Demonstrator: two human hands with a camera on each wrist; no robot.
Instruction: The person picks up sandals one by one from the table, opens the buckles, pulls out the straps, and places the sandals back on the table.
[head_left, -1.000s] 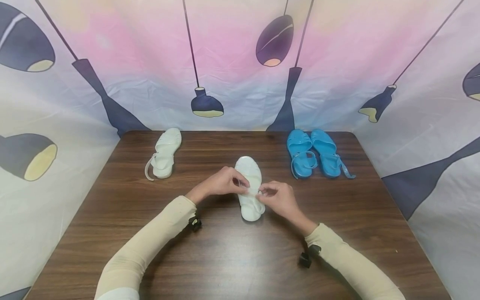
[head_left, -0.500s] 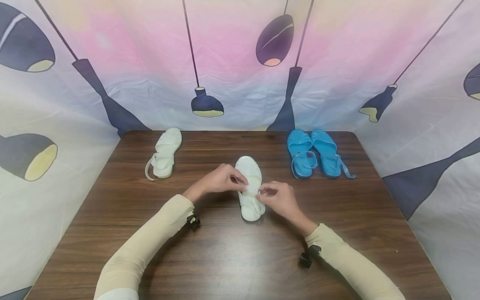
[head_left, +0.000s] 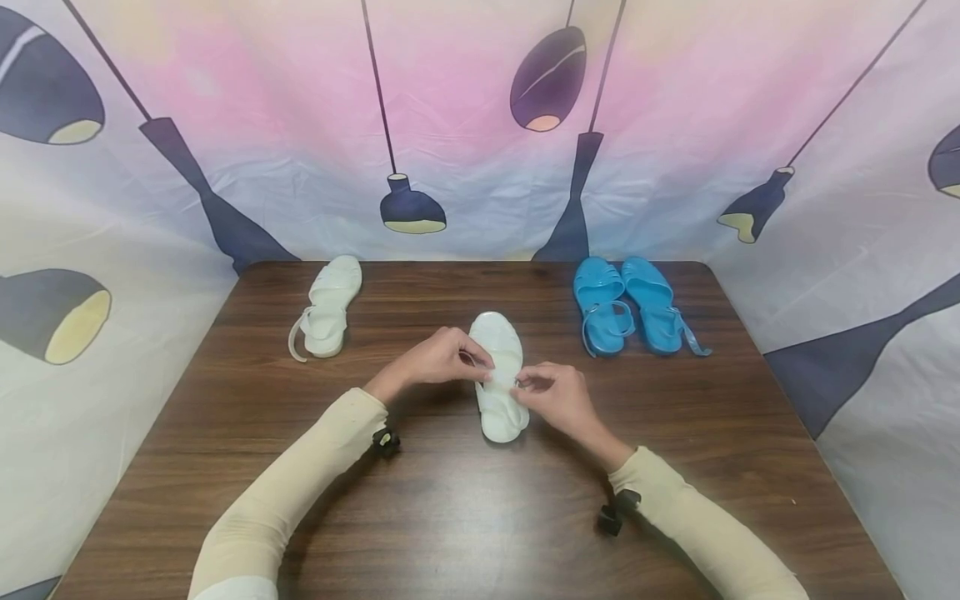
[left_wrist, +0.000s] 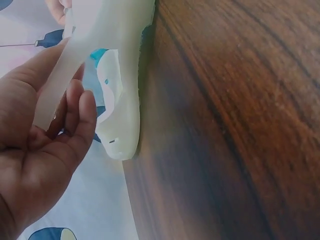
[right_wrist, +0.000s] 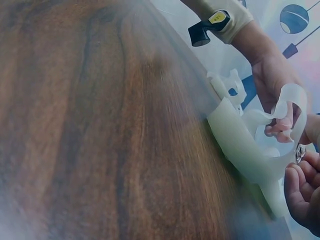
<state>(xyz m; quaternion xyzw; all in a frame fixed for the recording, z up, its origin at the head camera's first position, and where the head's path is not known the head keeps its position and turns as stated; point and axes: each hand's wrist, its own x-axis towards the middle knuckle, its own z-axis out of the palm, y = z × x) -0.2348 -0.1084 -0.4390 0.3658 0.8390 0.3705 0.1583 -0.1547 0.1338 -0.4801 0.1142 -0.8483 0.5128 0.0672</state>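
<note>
My left grip (head_left: 441, 358) pinches the strap (left_wrist: 59, 82) and my right grip (head_left: 561, 398) the buckle (right_wrist: 300, 152) of a white sandal (head_left: 497, 333). Left of it, my wrist camera (right_wrist: 202, 31) bears a yellow label (right_wrist: 219, 18), unreadable. The sandal lies lengthwise from me on the surface (head_left: 465, 517), toe away; beyond it, blue sandals (head_left: 598, 275), right.

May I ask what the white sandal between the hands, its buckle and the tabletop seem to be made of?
White sandal: probably semi-glossy moulded plastic or rubber, as its translucent strap bends smoothly.
Buckle: likely polished metal, given its silvery glint.
Tabletop: brown wood or wood-effect laminate, by its grain and soft sheen.
</note>
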